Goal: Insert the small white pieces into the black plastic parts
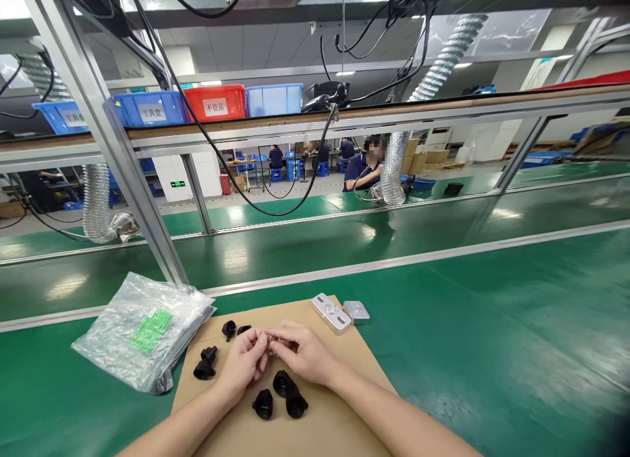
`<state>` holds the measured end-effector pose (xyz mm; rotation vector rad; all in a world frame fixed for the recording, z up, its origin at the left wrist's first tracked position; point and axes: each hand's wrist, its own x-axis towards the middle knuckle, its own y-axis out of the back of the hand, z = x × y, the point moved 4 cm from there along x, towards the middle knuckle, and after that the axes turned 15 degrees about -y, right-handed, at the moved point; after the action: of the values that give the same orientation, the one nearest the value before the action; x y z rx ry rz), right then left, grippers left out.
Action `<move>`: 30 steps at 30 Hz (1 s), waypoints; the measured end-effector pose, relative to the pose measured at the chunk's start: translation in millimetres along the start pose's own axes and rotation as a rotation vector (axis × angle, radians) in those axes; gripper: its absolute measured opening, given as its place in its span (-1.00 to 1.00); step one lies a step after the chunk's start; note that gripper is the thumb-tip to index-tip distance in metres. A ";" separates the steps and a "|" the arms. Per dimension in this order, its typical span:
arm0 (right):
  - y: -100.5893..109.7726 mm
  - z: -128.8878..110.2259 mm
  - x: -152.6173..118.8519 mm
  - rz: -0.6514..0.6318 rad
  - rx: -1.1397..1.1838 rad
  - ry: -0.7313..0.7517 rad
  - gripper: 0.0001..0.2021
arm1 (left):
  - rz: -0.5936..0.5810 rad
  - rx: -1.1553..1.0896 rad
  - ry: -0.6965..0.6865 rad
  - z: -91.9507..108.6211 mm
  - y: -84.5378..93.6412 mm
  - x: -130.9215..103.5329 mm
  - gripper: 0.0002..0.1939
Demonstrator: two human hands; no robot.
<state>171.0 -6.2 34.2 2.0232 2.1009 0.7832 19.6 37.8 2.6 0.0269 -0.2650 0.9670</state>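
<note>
My left hand [246,362] and my right hand [302,353] meet over a brown cardboard sheet [339,404]. Fingertips of both pinch something small between them, too hidden to name. Several black cup-shaped rubber parts lie on the sheet: one black part [263,404] and a cluster [290,392] sit nearer me, others [205,363] to the left, and one [229,329] beyond my left hand. Behind my right hand, a silver metal block with slots [331,313] rests on the sheet's far edge, beside a smaller silver block [357,312].
A clear plastic bag with a green label [147,332] lies left of the cardboard on the green table [467,326]. A metal upright [113,142] rises behind it. Blue and red bins [215,102] stand on a shelf. A person [363,171] sits across the line.
</note>
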 end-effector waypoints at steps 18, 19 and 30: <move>0.7 -3.8 -0.9 0.023 -0.035 -0.025 -0.73 | -0.019 -0.008 0.019 1.6 -1.3 -1.2 -0.55; 0.5 -2.8 -1.0 0.024 -0.033 -0.032 -0.74 | -0.019 -0.006 0.017 1.5 -1.4 -1.3 -0.55; -0.5 -4.1 -1.1 -0.017 -0.038 -0.004 -0.79 | -0.013 -0.045 0.024 -6.6 4.7 0.1 -0.57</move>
<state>169.0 -8.3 37.3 1.9836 2.0822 0.8100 17.1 41.5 -4.2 -0.0239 -0.2645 0.9476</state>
